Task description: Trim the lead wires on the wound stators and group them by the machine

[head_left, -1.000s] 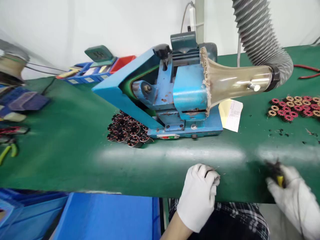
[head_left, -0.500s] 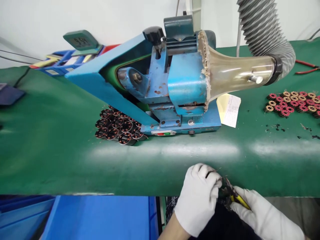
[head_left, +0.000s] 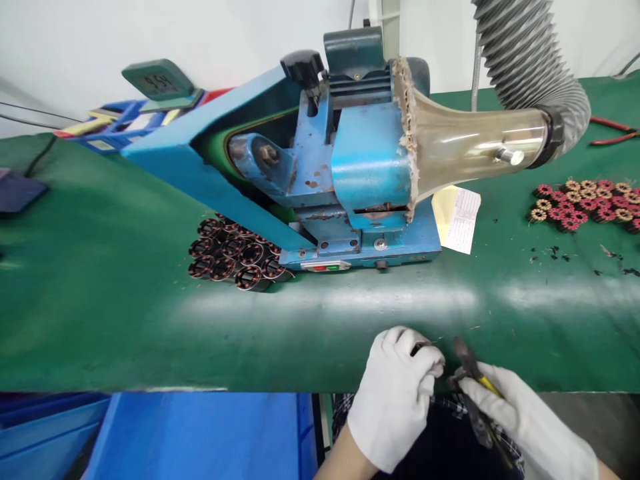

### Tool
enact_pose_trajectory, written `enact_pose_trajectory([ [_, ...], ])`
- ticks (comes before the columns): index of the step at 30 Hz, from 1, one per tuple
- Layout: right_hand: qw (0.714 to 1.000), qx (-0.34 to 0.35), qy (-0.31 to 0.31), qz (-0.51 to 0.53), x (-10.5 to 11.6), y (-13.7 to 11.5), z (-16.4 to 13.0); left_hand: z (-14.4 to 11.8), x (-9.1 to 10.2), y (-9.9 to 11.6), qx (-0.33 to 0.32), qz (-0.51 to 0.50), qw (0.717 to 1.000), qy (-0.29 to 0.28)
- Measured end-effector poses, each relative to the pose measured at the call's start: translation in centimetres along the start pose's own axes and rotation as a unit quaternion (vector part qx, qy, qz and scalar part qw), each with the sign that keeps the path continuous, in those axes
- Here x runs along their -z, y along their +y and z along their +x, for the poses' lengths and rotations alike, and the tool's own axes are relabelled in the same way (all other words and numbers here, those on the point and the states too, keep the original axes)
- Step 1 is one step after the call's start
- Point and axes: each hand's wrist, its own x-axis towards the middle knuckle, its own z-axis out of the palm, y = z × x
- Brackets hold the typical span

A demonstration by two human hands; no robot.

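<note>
My left hand (head_left: 395, 397), in a white glove, is closed around a small dark part (head_left: 418, 347), mostly hidden by the fingers. A thin wire end shows near its fingertips. To the right, my right hand (head_left: 520, 413), gloved too, grips yellow-handled pliers (head_left: 469, 360). The dark jaws of the pliers point up and left, a little apart from my left hand. Both hands are at the front edge of the green table (head_left: 320, 333).
A blue belt sander (head_left: 370, 160) with a grey exhaust hose (head_left: 540, 60) stands ahead. Black stators with copper windings (head_left: 235, 257) cluster at its left. Red and tan wound cores (head_left: 575, 203) and red-handled pliers (head_left: 613, 130) lie right. Blue bins (head_left: 200, 433) are below the edge.
The pliers have moved slightly away from my left hand and swung more upright; the right hand has shifted a little with them. My left hand has hardly moved.
</note>
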Motion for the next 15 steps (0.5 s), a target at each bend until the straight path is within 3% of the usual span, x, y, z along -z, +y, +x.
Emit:
enact_pose_trajectory([
  [3,0.999,0.003,0.020,0.046,1.7,-0.9,0.1,-0.2,-0.2,-0.3,-0.015,0.001,1.000,-0.004],
  [6,0.990,0.055,0.129,0.012,3.0,-0.9,0.7,-0.3,-0.2,-0.4,-0.036,0.021,0.998,0.040],
  [9,0.952,0.101,0.274,-0.092,3.2,-0.2,1.6,0.1,0.1,-0.6,-0.028,0.047,0.996,0.076],
  [11,0.919,0.103,0.334,-0.181,3.0,0.3,2.0,0.6,0.2,-0.7,-0.013,0.048,0.997,0.051],
  [13,0.914,0.088,0.330,-0.219,2.7,0.6,2.0,1.0,0.3,-0.7,-0.007,0.031,0.999,0.016],
  [15,0.946,0.061,0.266,-0.172,2.5,0.8,1.5,1.1,0.1,-0.5,-0.001,0.008,1.000,0.007],
])
